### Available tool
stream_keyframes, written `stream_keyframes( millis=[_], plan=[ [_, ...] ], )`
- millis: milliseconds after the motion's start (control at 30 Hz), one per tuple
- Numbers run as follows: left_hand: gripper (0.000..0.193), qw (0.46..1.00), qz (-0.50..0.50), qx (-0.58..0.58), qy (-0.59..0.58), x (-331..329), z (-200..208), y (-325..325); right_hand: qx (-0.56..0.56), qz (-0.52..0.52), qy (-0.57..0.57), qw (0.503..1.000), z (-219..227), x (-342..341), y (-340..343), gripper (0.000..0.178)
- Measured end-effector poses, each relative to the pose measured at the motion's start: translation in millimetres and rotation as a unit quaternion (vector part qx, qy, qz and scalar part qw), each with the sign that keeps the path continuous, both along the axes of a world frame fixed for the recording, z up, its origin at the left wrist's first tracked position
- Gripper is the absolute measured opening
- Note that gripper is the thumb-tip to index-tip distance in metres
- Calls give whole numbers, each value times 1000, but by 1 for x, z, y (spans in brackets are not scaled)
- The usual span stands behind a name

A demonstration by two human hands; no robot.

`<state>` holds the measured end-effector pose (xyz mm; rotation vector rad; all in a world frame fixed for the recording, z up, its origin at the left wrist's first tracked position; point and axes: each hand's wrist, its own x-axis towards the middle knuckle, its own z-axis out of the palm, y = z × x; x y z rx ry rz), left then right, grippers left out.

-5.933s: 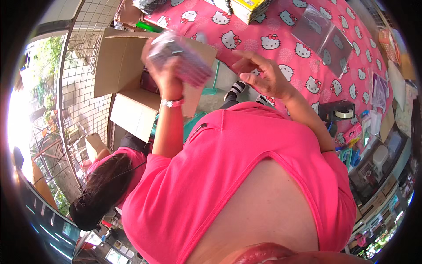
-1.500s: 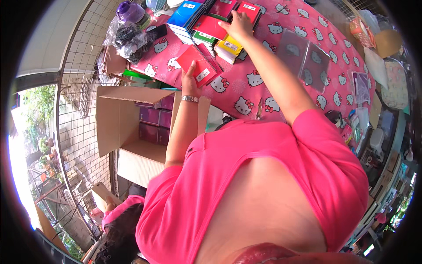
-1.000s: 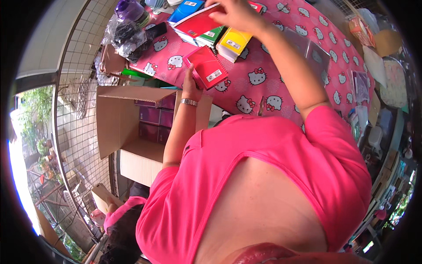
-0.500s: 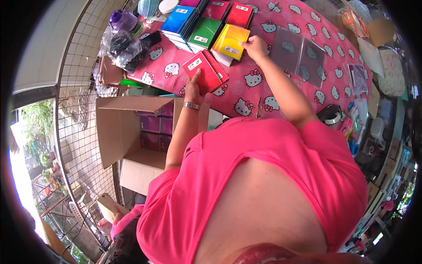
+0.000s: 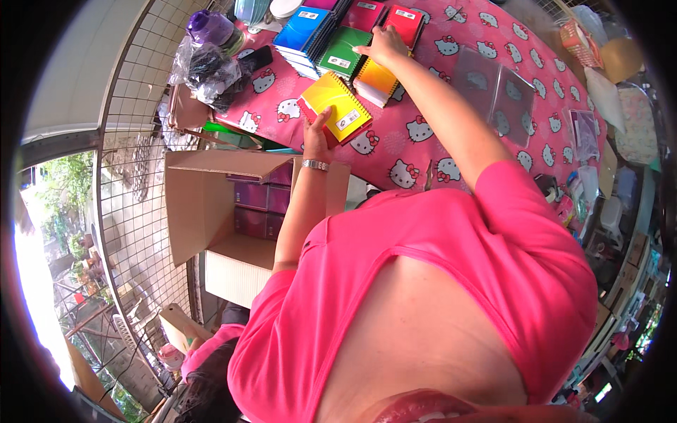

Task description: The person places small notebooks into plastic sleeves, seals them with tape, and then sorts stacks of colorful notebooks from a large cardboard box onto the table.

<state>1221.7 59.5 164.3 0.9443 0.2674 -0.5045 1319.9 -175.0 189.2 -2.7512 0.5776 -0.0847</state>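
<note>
My left hand (image 5: pixel 319 141) grips a small stack of spiral notebooks, a yellow notebook (image 5: pixel 335 106) on top of a red notebook (image 5: pixel 343 140). My right hand (image 5: pixel 386 48) reaches over the table, its fingertips closed on the right edge of a green notebook (image 5: pixel 345 53). Below that hand lies a pile with another yellow notebook (image 5: pixel 378 76) on top, partly covered by the hand. Left of the green pile stands a tall stack of blue notebooks (image 5: pixel 300 32). Behind are red notebooks (image 5: pixel 405 22) and a dark red notebook (image 5: pixel 365 14).
A pink patterned cloth covers the table (image 5: pixel 395 144). Clear plastic covers (image 5: pixel 493 88) lie at right. An open cardboard box (image 5: pixel 194 211) with purple notebooks (image 5: pixel 250 222) stands left. Purple-lidded jug (image 5: pixel 206 28) and black plastic bag (image 5: pixel 211 67) sit far left. Another person (image 5: pixel 208 359) is at lower left.
The yellow notebook moved left from its pile onto the red one in my left hand. My right hand shifted from the yellow pile to the green notebook.
</note>
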Motion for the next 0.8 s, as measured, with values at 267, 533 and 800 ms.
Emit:
stream_keyframes(
  millis=[267, 533, 800],
  plan=[
    [57, 996, -30, -53, 67, -6, 17, 12, 269, 129, -179, 938, 28, 17, -14, 43],
    [84, 983, -6, -170, 65, 3, 6, 14, -73, 690, -56, 718, 128, -40, 123, 17],
    [42, 993, -104, 47, 35, -8, -6, 19, 217, -65, -110, 968, 30, 64, 101, 72]
  ],
)
